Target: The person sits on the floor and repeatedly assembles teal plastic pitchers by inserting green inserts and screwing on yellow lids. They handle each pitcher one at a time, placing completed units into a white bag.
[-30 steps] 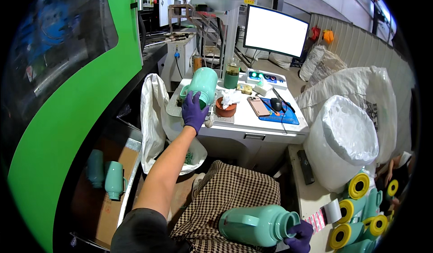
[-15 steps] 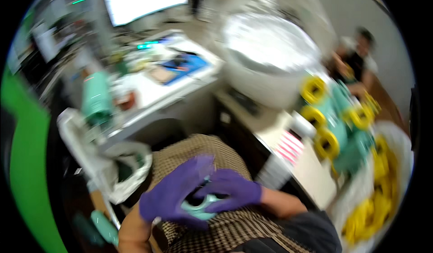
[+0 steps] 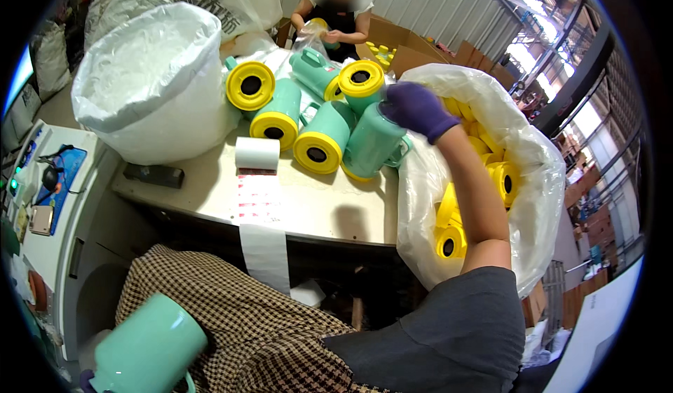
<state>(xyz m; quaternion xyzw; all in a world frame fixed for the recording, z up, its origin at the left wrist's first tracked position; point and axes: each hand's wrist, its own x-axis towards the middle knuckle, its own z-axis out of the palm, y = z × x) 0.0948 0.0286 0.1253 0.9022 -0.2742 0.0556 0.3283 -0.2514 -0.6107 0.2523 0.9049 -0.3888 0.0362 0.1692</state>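
Note:
At the lower left edge a mint-green jug (image 3: 151, 347) lies tilted over my lap. Only a sliver of my left hand (image 3: 87, 381), in a purple glove, shows at its end, gripping it. My right arm stretches far across to the table. There my purple-gloved right hand (image 3: 423, 111) is at the upper end of another mint-green jug (image 3: 375, 143), which has a handle and a yellow rim below. Its fingers are partly hidden and slightly blurred. Several more jugs with yellow, black-centred ends lie close by, including one jug (image 3: 326, 134) just left of it.
A white bag (image 3: 484, 78) right of the table holds several yellow parts (image 3: 449, 242). A label roll (image 3: 257, 153) lies on the table (image 3: 329, 214), its strip hanging over the front edge. A large lined tub (image 3: 161, 106) stands left. Across the table, a person (image 3: 336, 15) handles a wrapped item.
The view has swung right. My hands, earlier together around a mint-green piece over my lap, are now apart: the right at the table jugs, the left low with a jug.

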